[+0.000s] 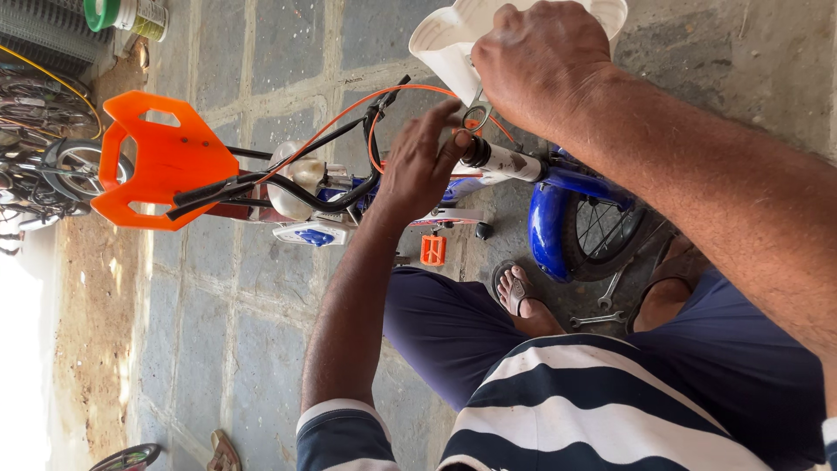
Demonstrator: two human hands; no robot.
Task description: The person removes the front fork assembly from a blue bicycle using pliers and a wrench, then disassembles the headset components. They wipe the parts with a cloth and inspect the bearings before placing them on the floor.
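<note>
Two hands on one small blue kids' bike (pixel 558 209), which sits mid-frame with its length running 9 to 3 o'clock across the view. Right hand (pixel 540 61) at 12 o'clock is clamped over the white saddle (pixel 445 39), fingers curled round its edge; my read is that it's steadying the seat and the bike so nothing twists. Left hand (pixel 418 166) is just below it at centre, fingertips (pixel 458 139) pinched together on a small part at the top of the white seat post (pixel 510 161), right where a small metal ring shows; what is in the pinch I cannot tell, it's too small. An orange cable (pixel 384 96) loops from the handlebar area past the left hand, slack, so it's clear of the fingers. The orange front plate (pixel 161 161) is at 9 o'clock, well apart from both hands, with the black handlebars (pixel 261 187) just beside it. An orange pedal (pixel 433 250) is at 6 o'clock of the left hand, near it. The blue rear mudguard (pixel 549 227) and wheel are at 3 o'clock of the pedal. Two spanners (pixel 602 310) lie on the stone floor (pixel 261 288) by the sandalled foot (pixel 519 292), apparently left within reach. Other bicycles (pixel 35 148) are parked at far 9 o'clock, and a green-lidded jar (pixel 126 16) stands at 11 o'clock.
</note>
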